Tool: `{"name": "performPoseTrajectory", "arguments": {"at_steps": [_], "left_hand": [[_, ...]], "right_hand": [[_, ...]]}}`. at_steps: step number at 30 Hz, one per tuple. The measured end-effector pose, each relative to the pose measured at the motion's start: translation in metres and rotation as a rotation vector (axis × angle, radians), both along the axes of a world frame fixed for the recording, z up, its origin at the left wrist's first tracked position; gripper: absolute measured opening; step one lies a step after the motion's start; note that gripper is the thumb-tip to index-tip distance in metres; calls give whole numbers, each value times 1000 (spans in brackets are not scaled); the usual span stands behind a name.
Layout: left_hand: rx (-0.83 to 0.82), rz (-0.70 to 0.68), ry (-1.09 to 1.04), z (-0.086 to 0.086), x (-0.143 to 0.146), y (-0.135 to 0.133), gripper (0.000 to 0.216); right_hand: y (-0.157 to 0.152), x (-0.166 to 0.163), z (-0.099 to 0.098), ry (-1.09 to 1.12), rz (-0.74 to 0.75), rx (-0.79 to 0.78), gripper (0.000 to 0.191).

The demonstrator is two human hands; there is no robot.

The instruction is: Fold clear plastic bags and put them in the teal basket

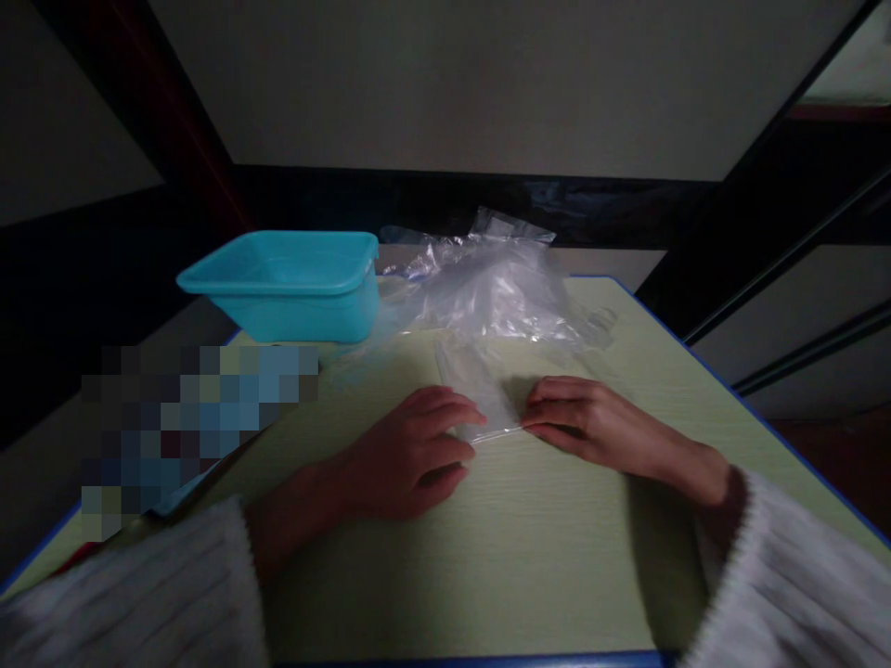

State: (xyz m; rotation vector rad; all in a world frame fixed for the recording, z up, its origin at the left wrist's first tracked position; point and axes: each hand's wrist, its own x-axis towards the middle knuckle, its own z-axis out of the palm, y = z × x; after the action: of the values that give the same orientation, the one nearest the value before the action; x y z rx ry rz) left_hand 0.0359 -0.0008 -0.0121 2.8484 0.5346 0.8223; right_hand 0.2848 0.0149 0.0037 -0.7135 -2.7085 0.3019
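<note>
A flat, folded clear plastic bag (480,394) lies on the table in front of me. At its near right corner, my right hand (581,417) is closed, fingertips and thumb pinching the edge. My left hand (418,450) rests over the near left part of the bag, its fingers stretched out and slightly apart. Just beyond is a loose, crumpled pile of clear plastic bags (508,283), shiny and overlapping.
A turquoise plastic basin (299,297) stands at the table's far left. Nearer, at the left edge, lies a pixelated flat item (209,427). The pale table (473,575) has a blue rim, and a light panel (452,83) rises behind it.
</note>
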Motion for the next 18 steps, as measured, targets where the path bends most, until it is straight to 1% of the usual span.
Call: {"name": "performPoseTrajectory", "arguments": {"at_steps": [4,8,11,18], "left_hand": [[46,9,57,6,-3,0,20],[127,9,138,7,-6,-1,24],[170,-4,158,5,-6,-1,24],[225,21,188,5,-5,-1,25]], "right_hand": [[0,3,-1,-77,-10,147,28],[-1,3,-3,-119,-11,261,32],[-2,1,-3,-143,-19,301,33],[-4,-2,-2,-191,-25,330,33]]}}
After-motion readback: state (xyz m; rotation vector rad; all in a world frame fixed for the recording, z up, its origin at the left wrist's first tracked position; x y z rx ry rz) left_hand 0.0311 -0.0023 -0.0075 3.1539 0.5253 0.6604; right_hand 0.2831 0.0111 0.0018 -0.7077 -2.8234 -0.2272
